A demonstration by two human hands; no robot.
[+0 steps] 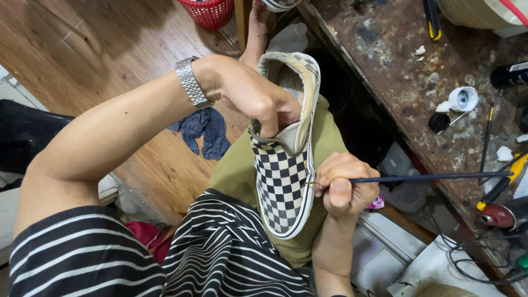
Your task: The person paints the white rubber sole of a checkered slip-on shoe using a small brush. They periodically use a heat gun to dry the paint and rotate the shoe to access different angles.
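The left hand (250,96), arm bent and a metal-link wristwatch (191,82) on the wrist, is clamped on the opening of a black-and-white checkered canvas slip-on shoe (283,176) resting on the lap. The right hand (344,187) pinches a thin dark-handled paintbrush (429,177), tip touching the shoe's white sole edge. On the stained brown worktop (396,71) lies a white ribbed screw cap (463,99); a red mesh basket (208,11) stands on the wooden floor.

place: workshop | evidence: stained workbench (396,71) (badly worn), scattered brushes (485,144), pliers (503,181), cables (478,258)
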